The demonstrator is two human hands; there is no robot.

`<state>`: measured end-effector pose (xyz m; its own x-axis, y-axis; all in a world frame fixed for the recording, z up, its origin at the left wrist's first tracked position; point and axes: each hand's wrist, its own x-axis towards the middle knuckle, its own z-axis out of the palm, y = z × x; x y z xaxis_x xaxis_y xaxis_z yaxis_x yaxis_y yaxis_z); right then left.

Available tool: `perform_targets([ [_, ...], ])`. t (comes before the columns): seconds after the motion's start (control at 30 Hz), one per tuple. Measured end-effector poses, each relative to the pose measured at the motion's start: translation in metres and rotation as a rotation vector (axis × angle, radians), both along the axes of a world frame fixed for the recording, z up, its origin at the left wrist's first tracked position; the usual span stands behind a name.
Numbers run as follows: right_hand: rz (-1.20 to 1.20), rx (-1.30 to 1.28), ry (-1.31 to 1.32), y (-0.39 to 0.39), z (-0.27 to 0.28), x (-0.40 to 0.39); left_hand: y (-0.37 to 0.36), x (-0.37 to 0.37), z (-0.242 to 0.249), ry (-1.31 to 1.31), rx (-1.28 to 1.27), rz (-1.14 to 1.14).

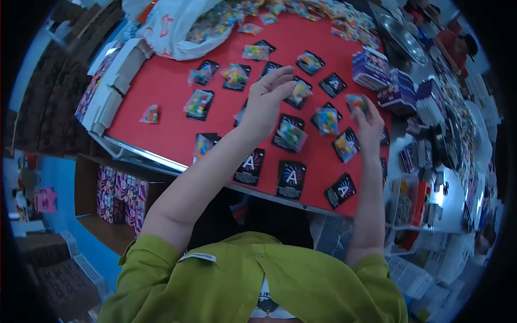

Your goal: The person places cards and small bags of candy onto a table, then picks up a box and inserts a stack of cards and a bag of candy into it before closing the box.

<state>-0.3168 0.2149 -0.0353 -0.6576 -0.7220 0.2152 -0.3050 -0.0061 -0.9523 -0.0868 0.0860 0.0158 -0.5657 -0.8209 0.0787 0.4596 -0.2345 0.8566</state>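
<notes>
My right hand [369, 123], at the right side of the red table, pinches a small clear packet of colourful pieces [355, 101]. My left hand [264, 103] hovers over the middle of the table, fingers stretched out and nothing visible in them. Just right of its fingertips, a similar packet [301, 90] lies on a black card. Around both hands are several black cards, many topped with a packet, such as the one with green and yellow pieces [291, 134]. Bare cards with a white letter A, like this black card [291, 180], lie near the front edge.
A white plastic bag [175, 29] and a heap of packets [344, 21] cover the table's far side. Purple boxes [370, 69] stand at the right, white boxes [116, 81] along the left edge. An open carton [89, 196] sits below left. Another person [451, 48] is at far right.
</notes>
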Motion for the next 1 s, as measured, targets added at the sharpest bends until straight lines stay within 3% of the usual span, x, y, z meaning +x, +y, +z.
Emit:
perform_targets([
  [0.03,0.018,0.036,-0.005,-0.001,-0.011,-0.020,-0.023,0.006,0.003,-0.008,-0.025,0.044],
  [0.1,0.002,0.326,0.368,-0.002,-0.028,-0.045,-0.070,0.009,0.006,-0.320,-0.262,0.223],
  [0.13,0.021,0.311,0.370,-0.004,-0.022,-0.035,-0.104,0.009,-0.005,-0.378,-0.391,0.331],
  [0.2,-0.248,0.877,1.057,-0.006,0.005,-0.005,-0.180,0.015,-0.023,-0.578,-0.699,0.485],
  [0.23,-0.239,0.870,1.058,-0.008,0.006,-0.007,-0.213,0.021,-0.025,-0.720,-0.876,0.531],
  [0.27,-0.223,0.910,1.057,-0.008,0.005,-0.010,-0.240,0.027,-0.025,-0.727,-0.872,0.533],
  [0.33,-0.222,0.960,1.029,-0.010,-0.001,-0.015,-0.290,0.035,-0.027,-1.147,-1.097,0.490],
  [0.37,-0.226,0.970,1.028,-0.010,-0.001,-0.016,-0.315,0.040,-0.038,-1.142,-1.095,0.480],
  [0.43,-0.204,0.953,0.890,-0.009,0.001,-0.018,-0.358,0.052,-0.073,-1.623,-1.318,0.542],
  [0.5,-0.195,0.898,0.901,-0.008,-0.005,-0.023,-0.366,0.058,-0.043,-1.886,-1.129,0.025],
  [0.57,-0.201,0.878,0.919,0.006,-0.007,-0.029,-0.401,0.064,-0.061,-1.709,-1.210,-0.023],
  [0.63,-0.182,0.807,0.822,0.007,-0.003,-0.027,-0.372,0.053,-0.038,-1.899,-1.272,-0.110],
  [0.67,-0.191,0.823,0.819,0.009,-0.001,-0.027,-0.381,0.060,-0.050,-1.886,-1.279,-0.127],
  [0.73,-0.168,0.714,0.821,0.016,0.002,-0.025,-0.399,0.077,-0.065,-1.507,-1.236,0.081],
  [0.87,-0.181,0.685,0.801,0.023,0.003,-0.022,-0.372,0.083,-0.046,-1.468,-1.273,0.294],
  [1.0,-0.215,0.500,0.836,0.024,0.018,-0.020,-0.366,0.074,-0.010,-1.300,-1.479,0.474],
])
